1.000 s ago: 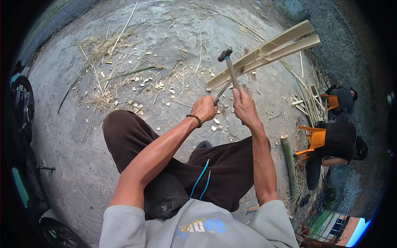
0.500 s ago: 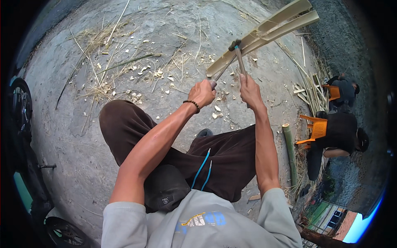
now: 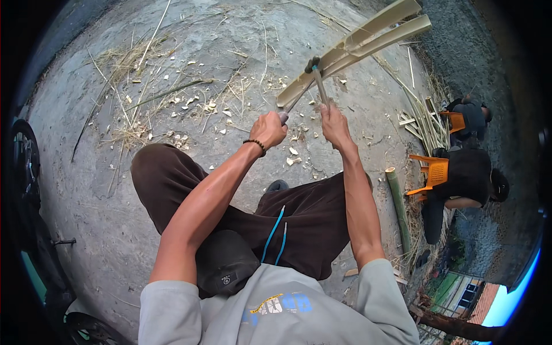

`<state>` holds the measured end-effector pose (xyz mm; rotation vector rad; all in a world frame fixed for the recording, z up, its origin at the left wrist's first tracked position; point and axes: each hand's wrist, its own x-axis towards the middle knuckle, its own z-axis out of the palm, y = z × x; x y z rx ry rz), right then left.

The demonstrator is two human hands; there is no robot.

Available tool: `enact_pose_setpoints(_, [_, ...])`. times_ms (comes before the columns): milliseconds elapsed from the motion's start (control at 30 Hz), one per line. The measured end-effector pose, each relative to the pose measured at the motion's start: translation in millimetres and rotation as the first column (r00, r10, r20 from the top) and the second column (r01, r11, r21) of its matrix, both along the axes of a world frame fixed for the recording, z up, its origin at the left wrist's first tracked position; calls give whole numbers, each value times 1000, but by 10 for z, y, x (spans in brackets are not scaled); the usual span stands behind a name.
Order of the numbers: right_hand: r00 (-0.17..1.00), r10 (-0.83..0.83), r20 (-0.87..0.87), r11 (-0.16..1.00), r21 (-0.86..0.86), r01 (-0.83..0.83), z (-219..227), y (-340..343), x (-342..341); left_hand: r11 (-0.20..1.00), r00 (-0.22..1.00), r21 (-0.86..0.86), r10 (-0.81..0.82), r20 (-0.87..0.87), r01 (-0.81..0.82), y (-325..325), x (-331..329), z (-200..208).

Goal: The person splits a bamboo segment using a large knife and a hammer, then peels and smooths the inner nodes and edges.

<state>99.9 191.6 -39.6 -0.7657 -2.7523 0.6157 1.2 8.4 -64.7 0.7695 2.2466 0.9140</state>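
My left hand (image 3: 270,130), a beaded bracelet at its wrist, is closed around the handle of a long-bladed knife (image 3: 283,117). The blade runs up and right against a pale length of split bamboo (image 3: 376,26), and part of it is hidden there. Toward its far end the bamboo parts into two strips with a gap between them. In my right hand (image 3: 334,125) is a hammer (image 3: 320,86), held by its handle. Its dark head is at the bamboo and blade, near where the two cross; whether it touches them I cannot tell.
Bamboo chips (image 3: 210,106) and dry fibres litter the concrete ground. A green bamboo pole (image 3: 398,207) lies to my right, beyond it a pile of bamboo strips (image 3: 428,123). Two people sit on orange chairs (image 3: 434,172) at the right. A motorbike (image 3: 29,167) stands at the left.
The whole view has shifted slightly, so everything appears a little further left. Both hands keep their grips on the knife and hammer, and the bamboo looks much the same.
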Motion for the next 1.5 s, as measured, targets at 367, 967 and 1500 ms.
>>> enact_pose_setpoints(367, [802,-260,-538,932,-356,63,700,-275,242,997,995,12,75,61,-76,46,-198,56])
enact_pose_setpoints(967, [991,-83,101,930,-351,114,-115,157,161,996,992,-7,95,80,-94,72,-235,-137])
enact_pose_setpoints(1500, [972,-166,-165,933,-347,101,-421,-216,-108,993,991,-27,114,-65,-116,-44,-669,-387])
